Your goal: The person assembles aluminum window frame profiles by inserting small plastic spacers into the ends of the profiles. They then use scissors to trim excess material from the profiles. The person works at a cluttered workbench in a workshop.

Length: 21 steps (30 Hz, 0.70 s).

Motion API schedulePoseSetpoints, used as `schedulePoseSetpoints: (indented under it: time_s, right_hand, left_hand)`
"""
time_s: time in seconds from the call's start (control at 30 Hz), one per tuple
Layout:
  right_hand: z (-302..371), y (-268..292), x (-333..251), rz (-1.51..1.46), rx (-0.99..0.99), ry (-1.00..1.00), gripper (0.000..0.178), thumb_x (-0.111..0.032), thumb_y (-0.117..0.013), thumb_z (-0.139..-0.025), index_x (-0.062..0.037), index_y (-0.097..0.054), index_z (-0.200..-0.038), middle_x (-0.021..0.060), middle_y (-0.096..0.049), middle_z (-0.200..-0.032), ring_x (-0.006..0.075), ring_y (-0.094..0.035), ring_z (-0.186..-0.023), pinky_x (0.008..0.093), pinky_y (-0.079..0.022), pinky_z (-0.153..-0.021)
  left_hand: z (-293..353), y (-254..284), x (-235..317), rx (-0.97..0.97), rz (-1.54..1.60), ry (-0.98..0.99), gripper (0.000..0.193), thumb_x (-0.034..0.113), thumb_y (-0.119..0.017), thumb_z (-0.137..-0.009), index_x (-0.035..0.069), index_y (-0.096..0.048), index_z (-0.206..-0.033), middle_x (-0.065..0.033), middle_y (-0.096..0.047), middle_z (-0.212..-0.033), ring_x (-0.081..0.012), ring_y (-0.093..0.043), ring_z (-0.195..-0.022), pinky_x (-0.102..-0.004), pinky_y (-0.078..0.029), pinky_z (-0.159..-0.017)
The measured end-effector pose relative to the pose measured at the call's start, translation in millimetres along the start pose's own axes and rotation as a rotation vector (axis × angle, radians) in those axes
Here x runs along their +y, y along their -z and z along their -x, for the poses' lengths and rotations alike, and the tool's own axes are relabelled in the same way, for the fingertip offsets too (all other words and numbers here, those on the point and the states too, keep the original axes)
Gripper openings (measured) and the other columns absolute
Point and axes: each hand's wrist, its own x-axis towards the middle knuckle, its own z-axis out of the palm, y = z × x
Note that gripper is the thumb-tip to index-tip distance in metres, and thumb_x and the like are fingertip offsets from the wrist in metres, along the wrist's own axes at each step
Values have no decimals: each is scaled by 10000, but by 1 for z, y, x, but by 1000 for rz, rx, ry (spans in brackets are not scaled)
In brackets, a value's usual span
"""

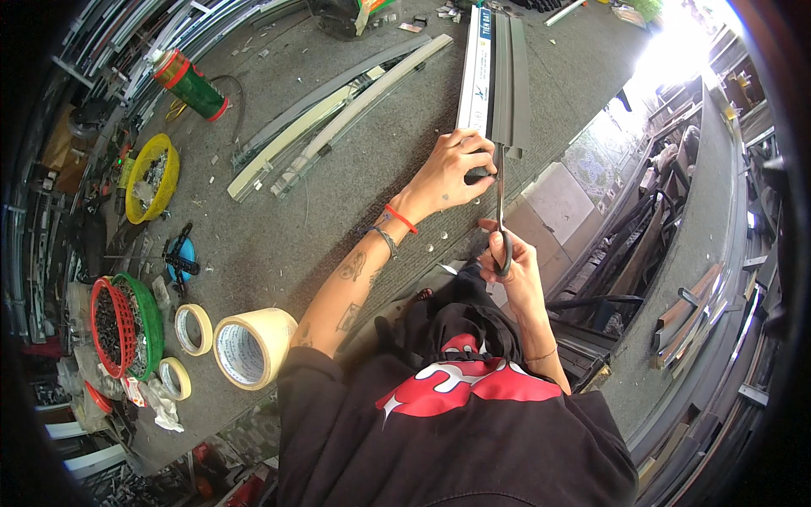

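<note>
A pair of scissors [500, 203] with a black loop handle is in my right hand [519, 264], its slim metal blade pointing away from me. My left hand [456, 173] is closed at the near end of a white strip-shaped profile [476, 80] with a blue printed end. Between the left thumb and fingers sits a dark rounded piece [477, 176]; its kind is mostly hidden. Grey grooved profiles [509, 84] lie lengthwise against the white one, their near ends beside the left fingers and the blade tip.
Cream and grey profiles [338, 118] lie to the left on the grey carpeted surface [279, 245]. Further left are a spray can [190, 84], a yellow basket [152, 179], red and green baskets [114, 325] of small parts, and tape rolls [253, 348]. Stacked metal lengths [650, 228] fill the right.
</note>
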Motion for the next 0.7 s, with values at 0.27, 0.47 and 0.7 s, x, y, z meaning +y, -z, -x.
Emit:
schedulePoseSetpoints:
  time_s: [0.27,0.47,0.7]
  right_hand:
    - [-6,3,1,1,-20,8,589,-450,-593,-926,46,-521,-1235,-45,-444,-602,58,-425,-513,198,-289,-486]
    - [-2,8,1,-94,-94,-62,486,-372,-591,-947,6,-521,-1244,-16,-509,-664,78,-492,-561,226,-362,-520]
    - [24,7,24,-97,-156,-84,621,-487,-557,-928,7,-468,-1293,-12,-518,-700,86,-513,-602,200,-335,-521]
  left_hand:
    - [-1,1,3,-3,-37,6,161,182,-735,-746,94,-663,-860,-12,-586,-1110,-233,-462,-1187,-411,-339,-1026]
    - [-3,3,8,-1,-52,56,177,206,-710,-773,111,-634,-902,-16,-579,-1073,-236,-472,-1163,-420,-354,-1002]
    - [-4,-2,13,69,-233,-32,173,144,-647,-769,146,-611,-938,-6,-535,-1017,-197,-494,-1040,-400,-357,-898]
